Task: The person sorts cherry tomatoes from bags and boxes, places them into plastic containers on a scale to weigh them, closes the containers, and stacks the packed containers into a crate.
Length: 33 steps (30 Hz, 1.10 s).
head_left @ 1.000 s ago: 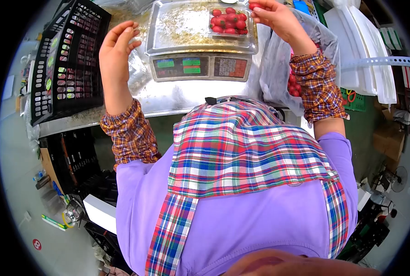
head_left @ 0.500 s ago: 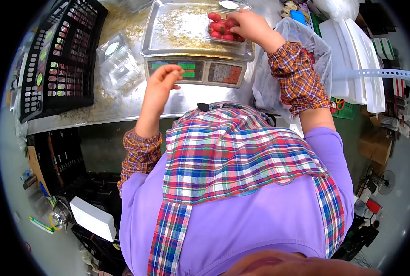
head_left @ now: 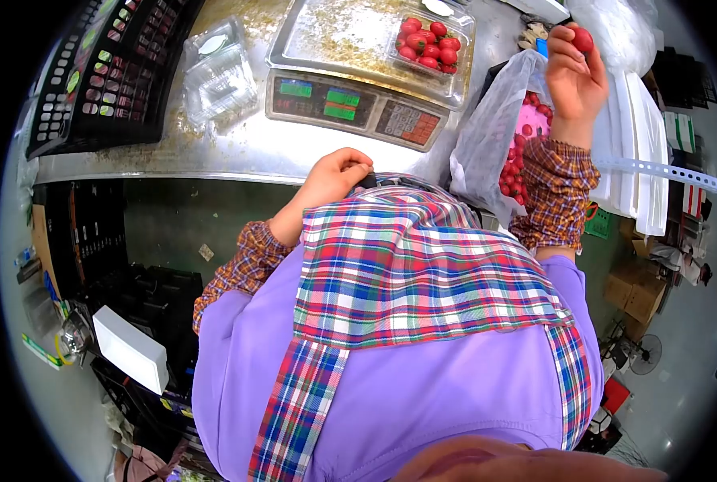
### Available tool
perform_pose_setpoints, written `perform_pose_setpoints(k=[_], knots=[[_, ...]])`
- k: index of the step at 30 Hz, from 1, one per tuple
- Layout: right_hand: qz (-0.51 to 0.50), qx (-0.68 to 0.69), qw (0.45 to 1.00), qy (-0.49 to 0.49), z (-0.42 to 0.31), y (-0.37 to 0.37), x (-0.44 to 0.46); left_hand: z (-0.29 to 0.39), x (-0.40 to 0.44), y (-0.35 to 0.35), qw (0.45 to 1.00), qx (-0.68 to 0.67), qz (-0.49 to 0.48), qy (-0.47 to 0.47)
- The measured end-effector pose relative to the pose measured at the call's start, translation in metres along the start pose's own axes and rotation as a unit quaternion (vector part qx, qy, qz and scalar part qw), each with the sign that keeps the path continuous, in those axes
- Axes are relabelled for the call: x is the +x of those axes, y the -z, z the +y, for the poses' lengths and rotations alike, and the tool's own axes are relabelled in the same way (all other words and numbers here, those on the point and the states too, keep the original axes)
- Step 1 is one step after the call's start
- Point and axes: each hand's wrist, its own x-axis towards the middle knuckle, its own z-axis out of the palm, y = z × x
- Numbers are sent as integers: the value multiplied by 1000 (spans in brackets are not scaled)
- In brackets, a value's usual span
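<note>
My right hand [head_left: 575, 80] is raised at the upper right, its fingers closed on a red tomato [head_left: 583, 39]. Beside it, a lined container [head_left: 487, 136] holds many small red tomatoes [head_left: 513, 173]. My left hand [head_left: 336, 177] is near the table's front edge by the apron, fingers curled together; whatever is in them, if anything, is hidden. A clear box of red tomatoes [head_left: 429, 46] sits on the right part of the metal tray [head_left: 350, 48] of a scale [head_left: 358, 108] with lit green displays.
Black crates [head_left: 125, 80] with packed boxes stand at the left of the metal table [head_left: 230, 153]. Empty clear boxes [head_left: 220, 76] lie between crates and scale. White foam sheets [head_left: 644, 153] are at the right. A white box [head_left: 130, 348] is below the table at the left.
My right hand has moved from the clear box to the right and now holds a tomato. My left hand has dropped from before the scale to the apron's top edge.
</note>
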Motion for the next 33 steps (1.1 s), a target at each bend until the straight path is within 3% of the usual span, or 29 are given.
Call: perform_pose_setpoints(k=[3,6,10,12,14,17,18,20,24,26,29,32,33], knots=[[57,-12,997,41,6,-5,-11,-5,6,-3,997,-63,20,-32],[108,-75,991,-6,2,17,-16,0,5,-2,997,-75,15,-23],[127,-286,946,-80,10,44,-14,-3,10,1,1000,8,-7,-28],[266,-543,796,-17,29,50,-13,0,8,-2,999,26,-7,-27],[306,-650,696,-4,54,46,-5,1,8,-3,1000,11,1,-25],[282,-754,593,-26,53,74,-4,10,13,2,998,-27,9,-55],[228,-792,565,44,53,98,-6,19,15,5,995,-36,5,-89],[198,-833,509,86,68,98,-6,42,20,14,994,13,6,-110],[217,-870,426,123,90,97,0,80,51,24,971,79,35,-223],[242,-883,392,90,94,86,2,104,64,17,961,108,78,-244],[246,-889,376,91,94,85,0,125,96,4,903,203,131,-356],[255,-841,433,199,92,98,-4,136,125,-3,829,320,166,-428],[278,-822,457,195,91,97,-6,140,130,-6,795,374,176,-444]])
